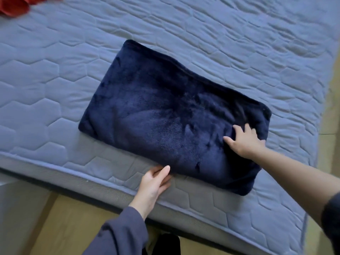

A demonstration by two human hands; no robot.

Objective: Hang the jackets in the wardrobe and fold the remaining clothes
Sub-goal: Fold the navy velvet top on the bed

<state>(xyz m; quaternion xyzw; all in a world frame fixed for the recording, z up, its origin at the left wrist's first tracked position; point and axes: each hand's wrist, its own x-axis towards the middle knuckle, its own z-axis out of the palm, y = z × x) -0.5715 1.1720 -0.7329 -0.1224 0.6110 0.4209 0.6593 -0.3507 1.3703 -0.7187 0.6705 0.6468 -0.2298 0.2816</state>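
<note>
Right hand (pixel 244 142): lies flat, palm down, on the fleece (pixel 156 111), at its right near part. Fingers are straight and spread, with the tips pointing far and left. Nothing is gripped; the pile shows pressed streaks around the hand.

Left hand (pixel 154 183): at the near edge of the fleece, about midway along it. The thumb (pixel 166 169) rests against the top of that edge. The fingers run fairly straight toward the edge along the mattress (pixel 55 70), and their tips meet the fabric. Whether they reach under it and pinch the edge cannot be told.

Fleece: dark navy, plush, folded into a thick rectangle. It lies flat on the mattress, set at a slant, its long side running from far left to near right. Its near right corner sits close to the near edge of the mattress. A seam or fold line runs along its far side.

Mattress: grey-blue, quilted in a hexagon pattern, with a piped near edge.

Red cloth (pixel 12 6): at the far left corner, on the mattress, well apart from the fleece, cut off by the picture edge.

Left sleeve (pixel 119 234): grey-purple, down to the wrist. Right sleeve (pixel 331 218): pushed up, forearm bare.

Floor (pixel 60 227): light wood, seen near the mattress and along the right.
</note>
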